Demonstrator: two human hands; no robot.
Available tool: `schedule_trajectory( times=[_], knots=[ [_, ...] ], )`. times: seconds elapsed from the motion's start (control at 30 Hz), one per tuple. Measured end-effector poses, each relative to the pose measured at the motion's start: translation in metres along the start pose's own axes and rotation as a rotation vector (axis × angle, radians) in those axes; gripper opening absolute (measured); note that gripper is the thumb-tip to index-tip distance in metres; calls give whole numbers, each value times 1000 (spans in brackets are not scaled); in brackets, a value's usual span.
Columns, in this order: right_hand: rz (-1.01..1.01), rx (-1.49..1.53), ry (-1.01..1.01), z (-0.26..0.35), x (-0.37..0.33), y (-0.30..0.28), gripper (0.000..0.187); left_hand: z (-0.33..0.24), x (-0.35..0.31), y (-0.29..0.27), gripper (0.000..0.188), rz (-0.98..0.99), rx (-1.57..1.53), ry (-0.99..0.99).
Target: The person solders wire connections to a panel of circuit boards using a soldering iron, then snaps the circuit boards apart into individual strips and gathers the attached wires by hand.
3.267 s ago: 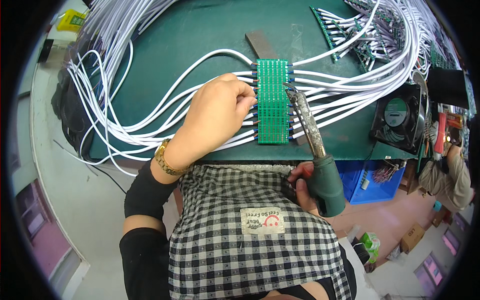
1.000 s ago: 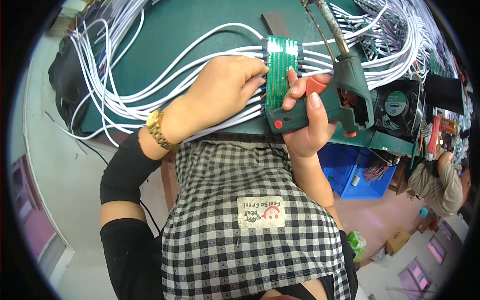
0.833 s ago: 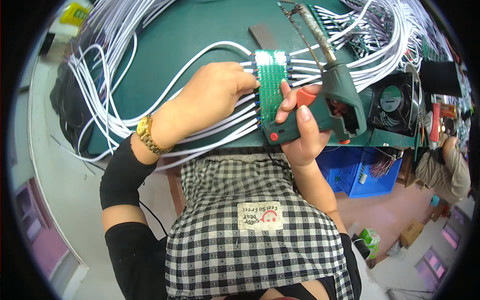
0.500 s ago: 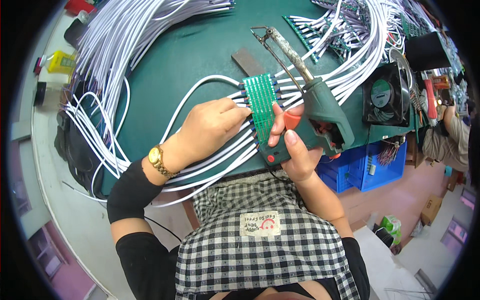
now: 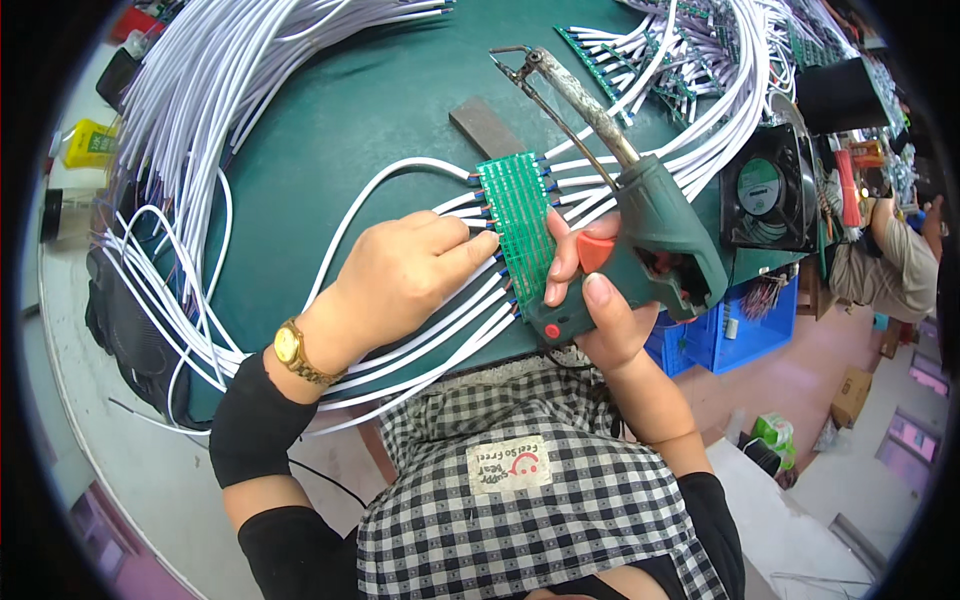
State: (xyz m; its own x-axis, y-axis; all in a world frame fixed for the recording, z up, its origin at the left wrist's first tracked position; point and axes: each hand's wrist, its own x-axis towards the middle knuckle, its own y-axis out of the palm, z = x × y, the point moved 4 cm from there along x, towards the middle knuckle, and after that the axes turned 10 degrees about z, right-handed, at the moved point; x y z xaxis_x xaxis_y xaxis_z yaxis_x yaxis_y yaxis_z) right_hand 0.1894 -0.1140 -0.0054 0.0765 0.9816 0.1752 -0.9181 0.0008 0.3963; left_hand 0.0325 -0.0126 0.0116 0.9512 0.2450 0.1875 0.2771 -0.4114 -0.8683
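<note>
A green circuit board (image 5: 518, 220) lies on the table, with white cables joined along its left and right edges by short coloured wire ends. My left hand (image 5: 408, 268) is closed in a pinch at the board's left edge, over a white cable whose end the fingertips hide. In my right hand (image 5: 610, 300) is a green soldering gun (image 5: 660, 220) with an orange trigger. Its metal barrel and bent wire tip point to the upper left, above the table and away from the board. Right-hand fingers rest close to the board's right edge.
A grey metal bar (image 5: 485, 125) lies behind the board. Big bundles of white cable (image 5: 215, 70) fill the far left, and cabled boards (image 5: 650, 70) are piled at the far right. A black fan (image 5: 768, 190) stands at right above a blue bin (image 5: 745, 335).
The whole view has shifted slightly. The soldering gun sits a little farther right of the board. My left hand keeps its pinch at the board's left edge.
</note>
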Motion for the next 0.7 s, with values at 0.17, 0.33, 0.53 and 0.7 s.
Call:
schedule_trajectory(
  times=[0.17, 0.33, 0.53, 0.7],
  knots=[
    [44, -10, -48, -2, -1, -3, 39, 5, 5, -1, 37, 10, -24, 35],
    [27, -43, 9, 7, -24, 2, 43, 7, 2, 5, 33, -29, -13, 43],
    [-74, -122, 247, 13, -88, 1, 40, 10, 0, 3, 28, -88, -10, 44],
    [-67, -483, 429, 19, -117, -3, 25, 13, -3, 0, 29, -69, -24, 41]
  ],
)
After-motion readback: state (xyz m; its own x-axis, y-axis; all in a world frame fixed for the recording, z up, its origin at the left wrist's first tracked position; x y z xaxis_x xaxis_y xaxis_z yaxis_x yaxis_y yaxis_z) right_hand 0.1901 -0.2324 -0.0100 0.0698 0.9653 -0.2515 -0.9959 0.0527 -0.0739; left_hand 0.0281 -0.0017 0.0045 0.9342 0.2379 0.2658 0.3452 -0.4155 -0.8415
